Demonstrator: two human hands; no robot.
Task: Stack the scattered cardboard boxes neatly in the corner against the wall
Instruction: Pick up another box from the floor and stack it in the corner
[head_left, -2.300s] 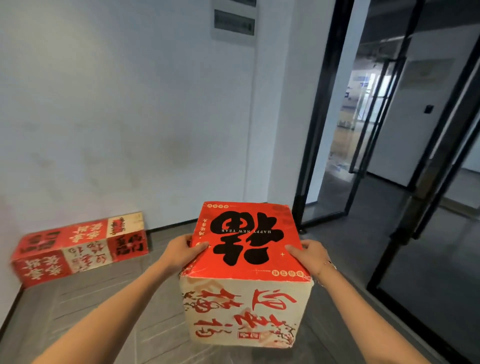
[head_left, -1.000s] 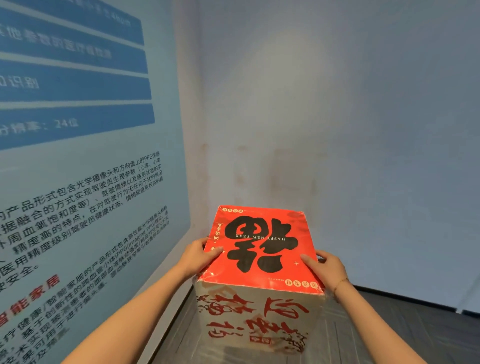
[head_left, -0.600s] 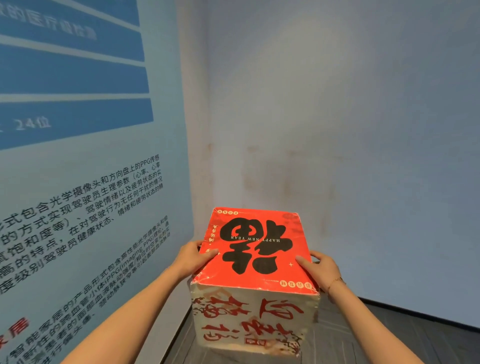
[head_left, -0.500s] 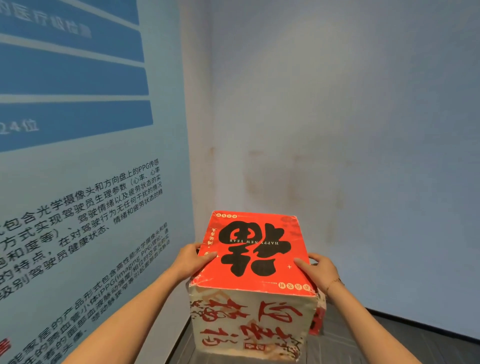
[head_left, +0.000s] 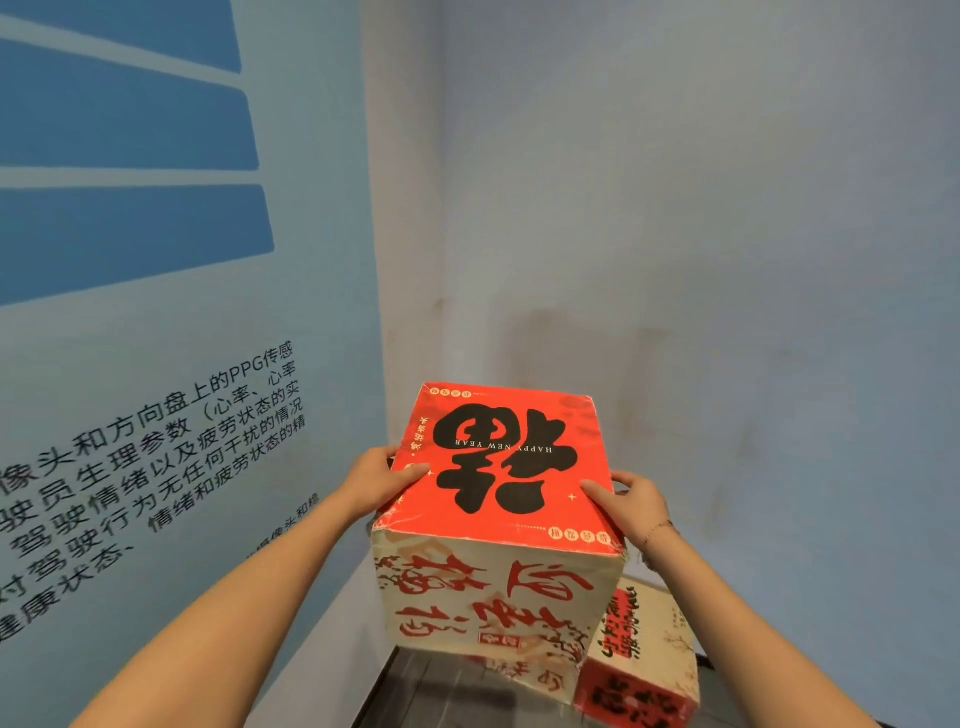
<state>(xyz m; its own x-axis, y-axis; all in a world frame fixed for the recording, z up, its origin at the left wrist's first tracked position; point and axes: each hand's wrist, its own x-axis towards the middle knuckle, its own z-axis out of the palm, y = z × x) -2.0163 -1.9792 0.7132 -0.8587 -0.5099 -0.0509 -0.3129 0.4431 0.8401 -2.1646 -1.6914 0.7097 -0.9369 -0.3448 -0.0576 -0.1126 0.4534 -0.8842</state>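
While both hands grip it, red-topped box (head_left: 506, 467) hangs—above floor box (head_left: 644, 654).

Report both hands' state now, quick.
Left hand: closed on the left side of the red-topped box, thumb on top.
Right hand: closed on the same box's right side, thumb on top.

The carried box (head_left: 498, 499) is showing a bright red top printed with a large black brush character and small white "HAPPY NEW YEAR" lettering, upside down. Its cream front is carrying red calligraphy. A lower box (head_left: 641, 654) is showing cream and red panels with black and red characters. The left wall poster (head_left: 156, 312) is displaying pale blue with darker blue bars and black Chinese text. The right wall (head_left: 727, 234) is looking grey-blue with faint brownish smudges.
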